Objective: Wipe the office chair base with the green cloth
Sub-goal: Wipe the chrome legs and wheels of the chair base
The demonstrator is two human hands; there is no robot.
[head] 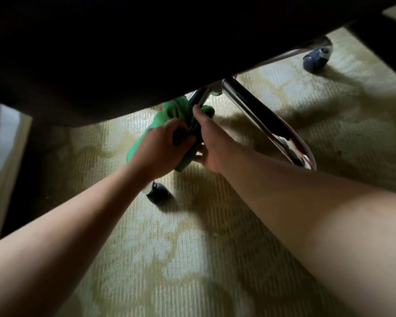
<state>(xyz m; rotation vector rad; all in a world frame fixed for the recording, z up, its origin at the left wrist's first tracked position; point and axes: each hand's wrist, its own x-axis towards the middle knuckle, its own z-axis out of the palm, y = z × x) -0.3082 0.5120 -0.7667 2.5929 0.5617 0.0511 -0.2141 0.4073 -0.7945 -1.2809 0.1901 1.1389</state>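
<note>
The soft green microfibre cloth (169, 115) is bunched round one spoke of the shiny chrome office chair base (256, 110), just under the dark seat (101, 53). Limp and light, it will likely slide on polished metal unless taken in a thick wad. The left hand (162, 145) curls round its folds. The right hand (212, 143) seems to clasp cloth and spoke together, its fingertips hidden. A grey caster (158, 196) sits below on pale patterned carpet (169, 259)

Two bare arms show skin alone: the left forearm (78, 213) from seven o'clock and the right forearm (306, 213) from four o'clock, both uncovered to the left hand (160, 147) and right hand (213, 145).
</note>
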